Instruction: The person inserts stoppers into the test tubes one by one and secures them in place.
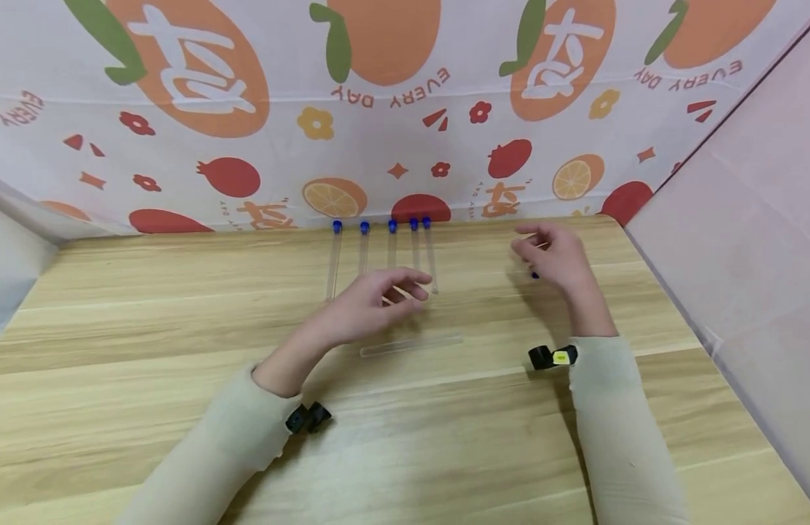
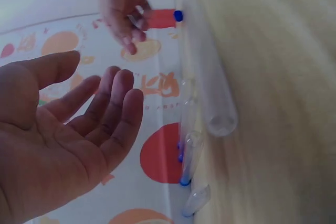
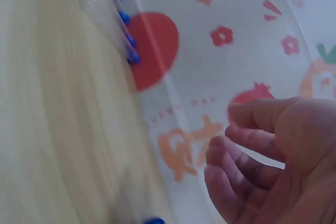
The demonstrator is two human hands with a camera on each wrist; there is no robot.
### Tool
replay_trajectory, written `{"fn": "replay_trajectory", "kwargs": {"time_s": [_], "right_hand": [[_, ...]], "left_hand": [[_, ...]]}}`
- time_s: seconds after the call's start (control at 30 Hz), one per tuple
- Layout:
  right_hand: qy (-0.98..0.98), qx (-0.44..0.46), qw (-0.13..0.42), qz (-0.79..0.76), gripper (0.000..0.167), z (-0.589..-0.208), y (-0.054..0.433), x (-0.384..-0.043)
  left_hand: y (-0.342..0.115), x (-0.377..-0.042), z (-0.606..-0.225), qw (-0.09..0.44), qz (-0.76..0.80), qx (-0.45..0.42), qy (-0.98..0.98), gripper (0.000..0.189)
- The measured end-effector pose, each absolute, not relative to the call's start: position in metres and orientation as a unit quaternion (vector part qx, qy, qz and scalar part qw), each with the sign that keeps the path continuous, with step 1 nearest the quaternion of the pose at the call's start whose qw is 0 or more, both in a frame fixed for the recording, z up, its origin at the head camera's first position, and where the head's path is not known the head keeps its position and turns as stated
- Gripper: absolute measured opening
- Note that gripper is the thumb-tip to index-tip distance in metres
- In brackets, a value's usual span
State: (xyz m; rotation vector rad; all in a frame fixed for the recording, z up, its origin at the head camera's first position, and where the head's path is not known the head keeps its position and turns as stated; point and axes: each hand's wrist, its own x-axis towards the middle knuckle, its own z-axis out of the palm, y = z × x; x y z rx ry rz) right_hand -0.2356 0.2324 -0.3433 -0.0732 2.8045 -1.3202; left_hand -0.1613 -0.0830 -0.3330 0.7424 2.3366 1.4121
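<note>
My left hand point(image 1: 377, 305), fingers loosely bent and holding nothing, hovers over the middle of the wooden table. Just in front of it lies a clear tube point(image 1: 411, 345), with no cap on either visible end. Beyond that hand several clear tubes with blue caps point(image 1: 392, 227) lie in a row, capped ends toward the printed cloth; the hand hides part of them. My right hand point(image 1: 553, 254) hangs above the table at the right, its fingers relaxed around nothing. Partly hidden beneath it, a loose blue cap point(image 3: 154, 221) sits on the wood.
A white cloth point(image 1: 378, 146) printed with fruit rises along the table's back edge. To the right stands a pale wall point(image 1: 759, 240). Each wrist carries a small black camera point(image 1: 309, 418). The wooden tabletop point(image 1: 444, 452) extends toward the viewer.
</note>
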Motion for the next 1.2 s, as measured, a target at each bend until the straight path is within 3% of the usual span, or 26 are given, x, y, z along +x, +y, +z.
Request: {"fn": "replay_trajectory", "kwargs": {"time_s": [0.13, 0.23, 0.47, 0.73, 1.2], "right_hand": [[0.937, -0.003, -0.03, -0.349, 0.037, -0.336, 0.243, -0.233], [0.951, 0.009, -0.033, -0.306, 0.039, -0.337, 0.247, -0.233], [0.977, 0.021, 0.016, -0.212, 0.05, -0.346, 0.253, -0.233], [0.972, 0.036, 0.1, -0.209, 0.054, -0.351, 0.256, -0.233], [0.973, 0.069, 0.11, -0.193, 0.05, -0.36, 0.26, -0.232]], "left_hand": [[-0.079, -0.156, -0.336, 0.161, 0.416, 0.287, 0.848, 0.034], [-0.078, -0.153, -0.337, 0.161, 0.365, 0.29, 0.87, 0.035], [-0.075, -0.149, -0.337, 0.137, 0.269, 0.312, 0.901, 0.036], [-0.075, -0.143, -0.337, 0.137, 0.185, 0.325, 0.917, 0.035], [-0.072, -0.138, -0.335, 0.143, 0.138, 0.319, 0.927, 0.026]]}}
